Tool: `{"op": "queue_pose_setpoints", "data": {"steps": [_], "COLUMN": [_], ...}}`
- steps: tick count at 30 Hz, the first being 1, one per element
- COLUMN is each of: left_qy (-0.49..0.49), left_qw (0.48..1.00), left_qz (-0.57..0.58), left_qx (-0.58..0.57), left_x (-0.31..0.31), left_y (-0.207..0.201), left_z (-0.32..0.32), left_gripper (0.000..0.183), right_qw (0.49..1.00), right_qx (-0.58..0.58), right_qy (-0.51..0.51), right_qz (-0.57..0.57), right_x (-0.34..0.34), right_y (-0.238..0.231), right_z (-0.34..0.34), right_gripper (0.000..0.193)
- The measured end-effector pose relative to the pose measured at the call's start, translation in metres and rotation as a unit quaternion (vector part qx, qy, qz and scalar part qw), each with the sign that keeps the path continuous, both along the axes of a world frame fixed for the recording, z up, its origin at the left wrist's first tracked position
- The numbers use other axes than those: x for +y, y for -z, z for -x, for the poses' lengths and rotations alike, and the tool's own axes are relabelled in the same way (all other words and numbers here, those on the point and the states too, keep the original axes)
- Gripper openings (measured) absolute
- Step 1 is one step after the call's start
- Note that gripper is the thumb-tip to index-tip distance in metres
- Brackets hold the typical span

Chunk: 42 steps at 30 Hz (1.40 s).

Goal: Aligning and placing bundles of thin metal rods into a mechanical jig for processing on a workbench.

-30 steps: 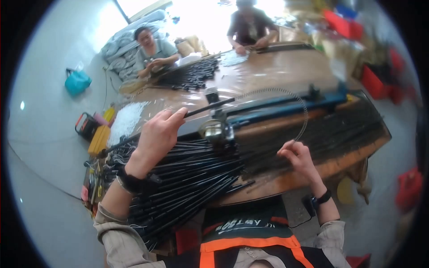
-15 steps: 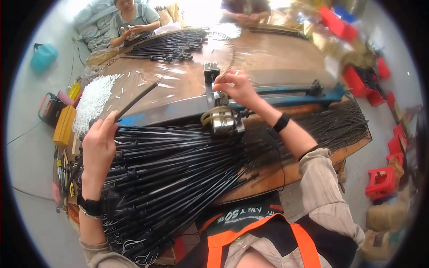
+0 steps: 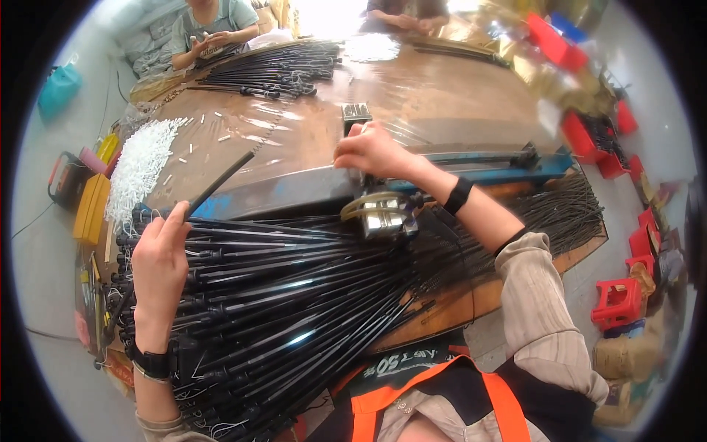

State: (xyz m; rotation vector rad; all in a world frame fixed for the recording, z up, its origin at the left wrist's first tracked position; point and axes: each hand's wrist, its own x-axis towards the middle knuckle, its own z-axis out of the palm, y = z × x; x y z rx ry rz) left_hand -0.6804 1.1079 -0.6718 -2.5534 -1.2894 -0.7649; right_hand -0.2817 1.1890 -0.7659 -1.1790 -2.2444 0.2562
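So the big thing here is the brown table (image 3: 456, 110), and its near left is taken up by a fat spread of black rods (image 3: 294, 295), all lying roughly the same way, thicker ends fanned out to the left and thin ends bunched together, probably so any single one is easy to grab. Near right there's a heap of thin dark strands (image 3: 549, 221), lined up lengthwise too, I guess to stop them tangling. A blue rail (image 3: 490, 177) runs along behind that heap, and a shiny metal block (image 3: 383, 221) sits mid-table by its left end, about within reach of either arm. The right hand (image 3: 372, 151) is up just beyond the block, fingers curled in like a pinch, but honestly I can't tell if there's anything in them. The left hand (image 3: 158, 258) is over the left ends of the rods, thumb and fingers wrapped around one end of a black tube (image 3: 221, 180). That tube slants off to the far right with its other end free, which looks handy for the right hand to get at. Smallest stuff: little white pieces (image 3: 143, 166) piled far left, close to that left hand.
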Motion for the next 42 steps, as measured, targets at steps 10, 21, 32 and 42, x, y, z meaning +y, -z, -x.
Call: {"op": "queue_pose_setpoints", "data": {"steps": [10,21,32,42], "left_qy": [-0.001,0.215,0.170,0.182], "left_qw": [0.999,0.971,0.974,0.966], "left_qz": [0.025,0.102,0.144,0.182], "left_qx": [0.036,-0.002,0.029,0.019], "left_x": [0.030,0.088,0.089,0.088], "left_y": [0.016,0.070,0.065,0.070], "left_z": [-0.014,-0.177,-0.194,-0.192], "left_gripper": [0.028,0.016,0.015,0.021], "right_qw": [0.939,0.902,0.920,0.921], "right_qx": [-0.199,-0.219,-0.135,-0.096], "right_qy": [0.135,0.331,0.298,0.320], "right_qz": [-0.247,-0.168,-0.218,-0.201], "right_x": [-0.052,-0.167,-0.154,-0.161], "right_y": [0.000,0.010,0.018,0.022], "right_z": [-0.128,-0.313,-0.305,-0.288], "right_gripper": [0.007,0.007,0.011,0.008]}}
